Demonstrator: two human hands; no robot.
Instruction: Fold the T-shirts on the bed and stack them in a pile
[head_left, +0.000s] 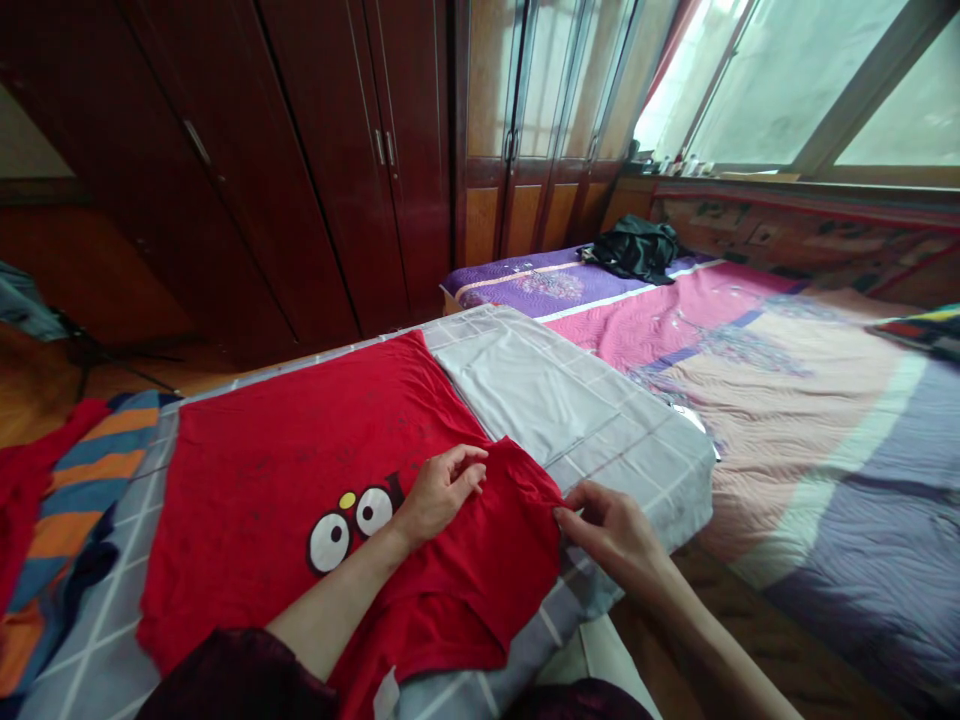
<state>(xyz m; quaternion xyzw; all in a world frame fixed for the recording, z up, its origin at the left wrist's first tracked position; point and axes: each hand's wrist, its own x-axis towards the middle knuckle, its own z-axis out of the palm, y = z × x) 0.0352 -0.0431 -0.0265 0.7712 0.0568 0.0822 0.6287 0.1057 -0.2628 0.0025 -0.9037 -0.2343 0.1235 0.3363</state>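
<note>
A red T-shirt [247, 460] with a printed pair of cartoon eyes lies spread over a grey checked cloth. My left hand [442, 490] hovers over or rests lightly on the shirt, to the right of the print, its fingers loosely curled and apart with nothing visible between them. At the shirt's right edge, my right hand [611, 525] pinches the red fabric between thumb and fingers. Beyond the shirt, a folded light grey cloth [532, 390] lies flat on the checked cover.
The grey checked table cover [667, 450] ends near my right forearm. Striped orange and blue clothing [90, 480] lies at the left. Behind are dark red wardrobes [337, 150]; a bed [750, 400] on the right holds a black garment [637, 250].
</note>
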